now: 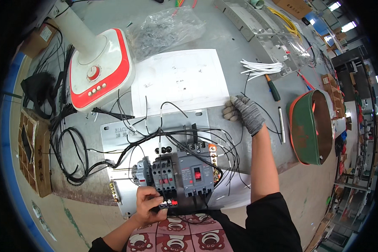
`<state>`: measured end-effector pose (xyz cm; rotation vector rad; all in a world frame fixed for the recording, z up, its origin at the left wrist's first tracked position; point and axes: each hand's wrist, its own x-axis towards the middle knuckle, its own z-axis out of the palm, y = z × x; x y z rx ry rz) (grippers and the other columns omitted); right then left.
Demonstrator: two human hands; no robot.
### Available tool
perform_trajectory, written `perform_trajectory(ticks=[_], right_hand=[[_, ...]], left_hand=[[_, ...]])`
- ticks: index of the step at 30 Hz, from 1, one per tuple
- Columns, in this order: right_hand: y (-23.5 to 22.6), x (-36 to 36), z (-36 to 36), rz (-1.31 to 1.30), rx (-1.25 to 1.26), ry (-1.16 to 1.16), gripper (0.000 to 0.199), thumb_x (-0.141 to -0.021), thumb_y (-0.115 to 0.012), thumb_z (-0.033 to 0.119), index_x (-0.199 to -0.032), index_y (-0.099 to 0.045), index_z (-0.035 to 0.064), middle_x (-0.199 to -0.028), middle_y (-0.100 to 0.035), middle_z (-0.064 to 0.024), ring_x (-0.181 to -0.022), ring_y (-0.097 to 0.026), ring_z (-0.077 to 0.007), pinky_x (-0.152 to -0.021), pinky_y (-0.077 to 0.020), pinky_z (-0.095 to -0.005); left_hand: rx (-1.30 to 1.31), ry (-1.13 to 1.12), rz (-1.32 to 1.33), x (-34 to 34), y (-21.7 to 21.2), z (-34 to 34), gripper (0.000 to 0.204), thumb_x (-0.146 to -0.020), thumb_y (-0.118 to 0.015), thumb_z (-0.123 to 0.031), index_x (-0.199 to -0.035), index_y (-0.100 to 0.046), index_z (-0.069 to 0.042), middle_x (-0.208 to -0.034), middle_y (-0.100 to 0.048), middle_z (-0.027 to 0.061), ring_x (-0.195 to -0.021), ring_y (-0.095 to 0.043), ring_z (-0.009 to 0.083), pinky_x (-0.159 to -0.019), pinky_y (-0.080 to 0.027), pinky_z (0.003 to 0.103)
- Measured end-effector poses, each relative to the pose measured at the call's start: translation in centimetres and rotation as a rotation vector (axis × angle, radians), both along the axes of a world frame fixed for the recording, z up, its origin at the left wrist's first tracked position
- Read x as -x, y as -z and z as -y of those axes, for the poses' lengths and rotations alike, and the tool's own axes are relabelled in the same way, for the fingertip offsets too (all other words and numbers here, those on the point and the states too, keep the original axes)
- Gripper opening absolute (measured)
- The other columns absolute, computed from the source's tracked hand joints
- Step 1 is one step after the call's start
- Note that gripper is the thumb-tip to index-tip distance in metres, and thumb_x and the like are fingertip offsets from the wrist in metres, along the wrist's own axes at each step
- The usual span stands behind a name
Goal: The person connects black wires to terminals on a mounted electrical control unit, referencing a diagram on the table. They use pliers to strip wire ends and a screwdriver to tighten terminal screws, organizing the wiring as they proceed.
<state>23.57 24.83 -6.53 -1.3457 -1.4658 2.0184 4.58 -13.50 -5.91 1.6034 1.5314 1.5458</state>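
My bare left hand is closed in a pinch at the lower left of a small black device with red and white patches. What lies between its fingertips is hidden. My right hand, in a grey knit glove, rests by the lower right corner of a white paper sheet, fingers bent and apart. Thin black wire runs beside it. Before me lies a metal mounting plate carrying a grey circuit breaker, a black contactor and a small grey module. A black wire bundle arches across the plate.
A red-and-white fan base stands at the left. Far back lies a clear plastic bag. At the right are white sleeves, a screwdriver, a white marker and a green container. A wooden compartment box stands at the far left.
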Motion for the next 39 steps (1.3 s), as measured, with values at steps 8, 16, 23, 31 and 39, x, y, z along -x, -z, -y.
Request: perform_trajectory(ticks=[8,16,23,31,39], right_hand=[[0.2,-0.3,0.3,0.006,-0.048,0.000,0.032,-0.097,-0.054,0.030,-0.098,-0.062,-0.0013,-0.081,-0.069,-0.0133,-0.066,-0.067,-0.0177,-0.057,-0.0532,-0.0247],[-3.3,3.3,1.3,0.041,-0.337,-0.358,0.029,-0.095,-0.056,0.026,-0.109,-0.064,0.0013,-0.092,-0.068,-0.0066,-0.084,-0.061,-0.0120,-0.079,-0.0490,-0.0277],[-2.8,7.2,1.6,0.203,-0.674,-0.613,0.027,-0.094,-0.054,0.018,-0.119,-0.064,0.0128,-0.105,-0.061,-0.0125,-0.099,-0.058,-0.0223,-0.092,-0.0458,-0.0322],[-1.1,7.9,1.1,0.324,-0.866,-0.749,0.036,-0.092,-0.057,0.024,-0.127,-0.060,0.0152,-0.104,-0.058,-0.0139,-0.098,-0.056,-0.0292,-0.093,-0.0454,-0.0387],[-1.3,8.0,1.5,0.332,-0.925,-0.778,0.037,-0.089,-0.060,0.025,-0.126,-0.062,0.0206,-0.100,-0.058,-0.0144,-0.097,-0.056,-0.0307,-0.092,-0.0463,-0.0396]], left_hand=[[0.017,0.030,0.026,0.1,-0.1,-0.1,0.044,-0.076,-0.073,-0.012,-0.115,-0.052,-0.010,-0.103,-0.041,0.0126,-0.083,-0.048,0.0198,-0.069,-0.045,0.029],[0.017,0.028,0.018,0.1,0.1,0.2,0.043,-0.076,-0.073,-0.012,-0.115,-0.053,-0.009,-0.103,-0.042,0.0128,-0.083,-0.049,0.0207,-0.070,-0.046,0.030],[0.028,0.046,0.062,0.1,0.2,0.2,0.044,-0.076,-0.073,-0.010,-0.115,-0.052,-0.008,-0.104,-0.042,0.0133,-0.082,-0.049,0.0204,-0.069,-0.047,0.030],[0.024,0.050,0.007,0.3,-0.2,-0.1,0.045,-0.075,-0.073,-0.009,-0.115,-0.052,-0.008,-0.103,-0.042,0.0135,-0.081,-0.050,0.0199,-0.067,-0.047,0.029],[0.004,0.040,0.018,0.2,-0.2,-0.3,0.045,-0.076,-0.073,-0.009,-0.115,-0.051,-0.009,-0.103,-0.041,0.0134,-0.079,-0.051,0.0188,-0.065,-0.047,0.029]])
